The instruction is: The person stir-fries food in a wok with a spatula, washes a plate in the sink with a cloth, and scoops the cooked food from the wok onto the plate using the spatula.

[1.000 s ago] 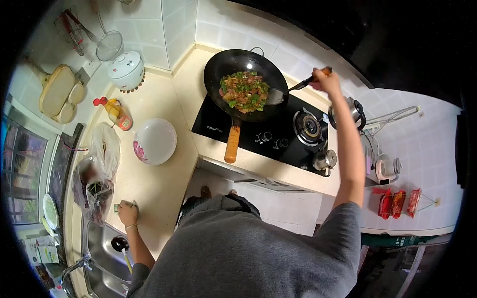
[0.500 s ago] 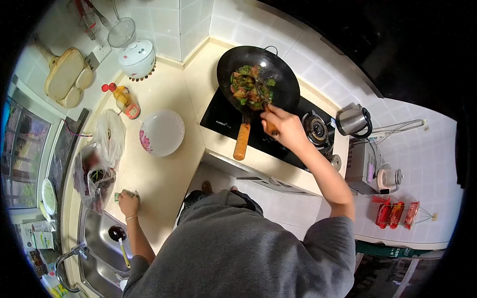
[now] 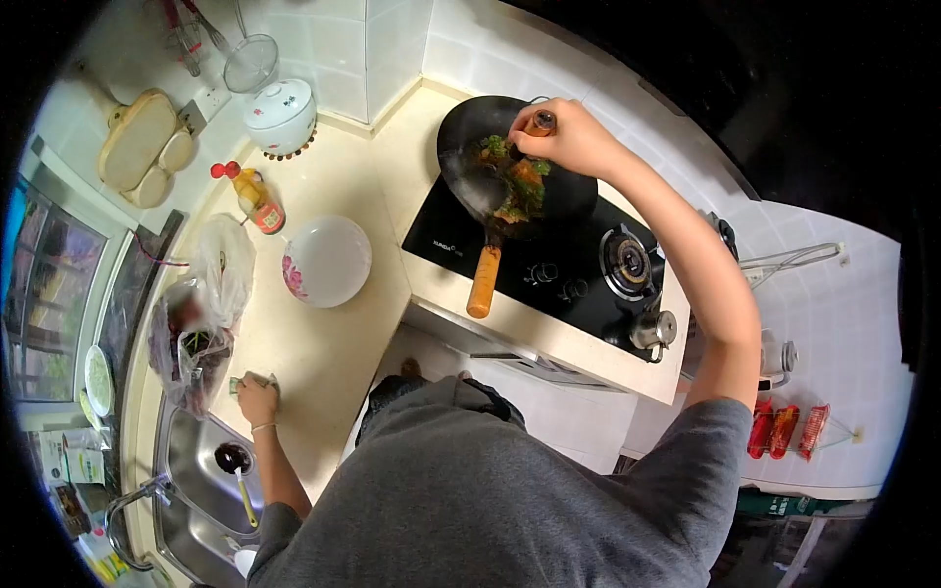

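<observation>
The person wears a dark grey short-sleeved T-shirt [image 3: 510, 480], its plain fabric faintly mottled, lighter across the upper surface and deeper in the shaded folds. It is loose and broad, bunching into soft creases toward the waist. The right sleeve [image 3: 708, 456] is wide and ends above the elbow; the left sleeve [image 3: 278, 534], the same grey, looks darker in shadow. Both forearms and hands are bare, and around the left wrist sits a thin, pale bracelet [image 3: 264, 426], too small for its material to show. Below the shirt's hem appears a near-black lower garment [image 3: 385, 398], whether shorts or trousers being unclear.
</observation>
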`<state>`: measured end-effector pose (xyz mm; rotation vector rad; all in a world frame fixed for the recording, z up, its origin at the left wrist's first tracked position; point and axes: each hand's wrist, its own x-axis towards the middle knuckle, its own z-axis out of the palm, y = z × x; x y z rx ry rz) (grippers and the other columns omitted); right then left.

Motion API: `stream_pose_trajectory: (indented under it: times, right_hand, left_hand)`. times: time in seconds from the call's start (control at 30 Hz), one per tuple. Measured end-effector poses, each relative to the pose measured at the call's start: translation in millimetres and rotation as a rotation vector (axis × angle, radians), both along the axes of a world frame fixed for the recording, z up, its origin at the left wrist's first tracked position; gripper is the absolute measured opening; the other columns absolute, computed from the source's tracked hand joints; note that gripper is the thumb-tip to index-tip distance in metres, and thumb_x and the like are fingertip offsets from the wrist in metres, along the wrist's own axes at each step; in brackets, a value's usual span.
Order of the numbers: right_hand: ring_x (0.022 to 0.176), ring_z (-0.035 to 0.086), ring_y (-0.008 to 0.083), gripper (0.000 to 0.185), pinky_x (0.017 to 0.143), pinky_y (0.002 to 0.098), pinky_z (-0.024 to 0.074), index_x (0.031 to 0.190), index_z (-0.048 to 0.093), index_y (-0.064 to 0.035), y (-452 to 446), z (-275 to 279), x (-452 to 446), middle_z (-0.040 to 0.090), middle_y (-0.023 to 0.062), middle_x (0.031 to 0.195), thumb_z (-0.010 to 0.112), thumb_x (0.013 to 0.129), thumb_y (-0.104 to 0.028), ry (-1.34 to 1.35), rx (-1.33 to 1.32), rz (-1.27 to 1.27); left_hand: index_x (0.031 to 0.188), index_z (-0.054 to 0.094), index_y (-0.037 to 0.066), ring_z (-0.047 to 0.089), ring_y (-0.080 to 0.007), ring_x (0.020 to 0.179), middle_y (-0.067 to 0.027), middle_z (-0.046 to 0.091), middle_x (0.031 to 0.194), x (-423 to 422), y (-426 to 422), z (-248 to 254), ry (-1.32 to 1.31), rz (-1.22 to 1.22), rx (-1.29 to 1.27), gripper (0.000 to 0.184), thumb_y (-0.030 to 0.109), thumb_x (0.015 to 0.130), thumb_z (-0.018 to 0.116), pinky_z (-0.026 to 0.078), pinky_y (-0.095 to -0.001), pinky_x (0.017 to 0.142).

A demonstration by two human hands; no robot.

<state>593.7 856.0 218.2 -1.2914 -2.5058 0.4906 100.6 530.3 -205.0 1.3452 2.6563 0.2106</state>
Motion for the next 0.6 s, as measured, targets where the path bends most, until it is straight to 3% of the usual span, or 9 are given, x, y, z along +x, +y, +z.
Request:
stream_pose_trajectory:
  times: [0.1, 0.13, 0.2, 0.27, 0.33, 0.4, 0.47, 0.53, 0.6]
  right_hand:
    - [0.068, 0.063, 0.0220, 0.028, 0.068, 0.0331, 0.0500, 0.086, 0.066, -0.0013, 34, -28, 15, 0.065, 0.0149, 0.074, 0.065, 0.076, -0.027, -0.125, -0.028, -0.068]
    - [0.068, 0.063, 0.0220, 0.028, 0.068, 0.0331, 0.0500, 0.086, 0.066, -0.0013, 39, -26, 18, 0.065, 0.0149, 0.074, 0.065, 0.076, -0.027, -0.124, -0.025, -0.061]
    - [0.066, 0.064, 0.0215, 0.029, 0.067, 0.0339, 0.0507, 0.086, 0.065, -0.0006, 47, -22, 20, 0.065, 0.0141, 0.072, 0.066, 0.075, -0.027, -0.108, -0.094, -0.151]
    - [0.056, 0.065, 0.0165, 0.034, 0.054, 0.0293, 0.0521, 0.075, 0.062, 0.0021, 51, -7, 15, 0.064, 0.0121, 0.067, 0.068, 0.077, -0.031, 0.064, -0.127, -0.222]
    - [0.062, 0.066, 0.0159, 0.033, 0.055, 0.0267, 0.0545, 0.082, 0.062, 0.0050, 49, 13, 3, 0.064, 0.0130, 0.070, 0.066, 0.081, -0.028, 0.058, -0.123, -0.243]
    - [0.063, 0.067, 0.0169, 0.036, 0.057, 0.0261, 0.0551, 0.080, 0.062, 0.0059, 60, 5, -2, 0.065, 0.0136, 0.071, 0.066, 0.080, -0.029, 0.088, -0.065, -0.230]
    - [0.059, 0.067, 0.0174, 0.037, 0.052, 0.0279, 0.0533, 0.071, 0.060, 0.0030, 71, -9, -6, 0.063, 0.0131, 0.064, 0.067, 0.078, -0.032, 0.284, -0.027, -0.223]
    - [0.059, 0.067, 0.0171, 0.037, 0.052, 0.0273, 0.0534, 0.070, 0.061, 0.0021, 81, -19, -3, 0.063, 0.0123, 0.063, 0.066, 0.079, -0.033, 0.255, -0.001, -0.257]
    - [0.061, 0.067, 0.0179, 0.042, 0.055, 0.0266, 0.0550, 0.074, 0.060, 0.0075, 92, -29, 7, 0.065, 0.0133, 0.069, 0.065, 0.079, -0.034, 0.105, -0.027, -0.361]
  left_hand:
    - [0.096, 0.052, 0.004, 0.056, -0.0403, 0.087, -0.0230, 0.054, 0.098, -23, -10, -45, 0.123, -0.148, 0.073, 0.030, 0.020, 0.072, 0.060, 0.046, -0.0466, 0.078]
    - [0.096, 0.052, 0.004, 0.056, -0.0403, 0.087, -0.0230, 0.054, 0.098, -9, -6, -21, 0.124, -0.141, 0.075, 0.030, 0.020, 0.072, 0.060, 0.046, -0.0466, 0.078]
    - [0.095, 0.052, 0.004, 0.056, -0.0401, 0.087, -0.0223, 0.055, 0.096, 43, 18, 76, -0.075, 0.091, 0.003, 0.030, 0.022, 0.072, 0.061, 0.046, -0.0467, 0.078]
    - [0.095, 0.052, 0.004, 0.056, -0.0402, 0.086, -0.0222, 0.055, 0.096, 46, 17, 78, -0.047, 0.093, 0.015, 0.031, 0.023, 0.073, 0.061, 0.046, -0.0467, 0.078]
    - [0.096, 0.051, 0.004, 0.056, -0.0403, 0.086, -0.0221, 0.055, 0.096, 49, 17, 80, -0.021, 0.091, 0.026, 0.031, 0.024, 0.073, 0.062, 0.046, -0.0467, 0.077]
    - [0.097, 0.051, 0.005, 0.056, -0.0405, 0.087, -0.0221, 0.054, 0.098, 51, 18, 86, -0.033, 0.083, 0.028, 0.033, 0.025, 0.074, 0.062, 0.046, -0.0466, 0.078]
    - [0.097, 0.051, 0.004, 0.056, -0.0405, 0.087, -0.0222, 0.054, 0.098, 44, 18, 76, -0.039, 0.098, 0.003, 0.034, 0.026, 0.074, 0.063, 0.046, -0.0464, 0.078]
    - [0.097, 0.051, 0.004, 0.056, -0.0405, 0.087, -0.0224, 0.054, 0.099, 39, 17, 67, -0.045, 0.115, -0.022, 0.035, 0.027, 0.074, 0.063, 0.046, -0.0463, 0.078]
    - [0.095, 0.052, 0.004, 0.056, -0.0401, 0.087, -0.0223, 0.055, 0.098, 37, 17, 63, -0.037, 0.109, -0.021, 0.035, 0.028, 0.074, 0.064, 0.046, -0.0463, 0.078]
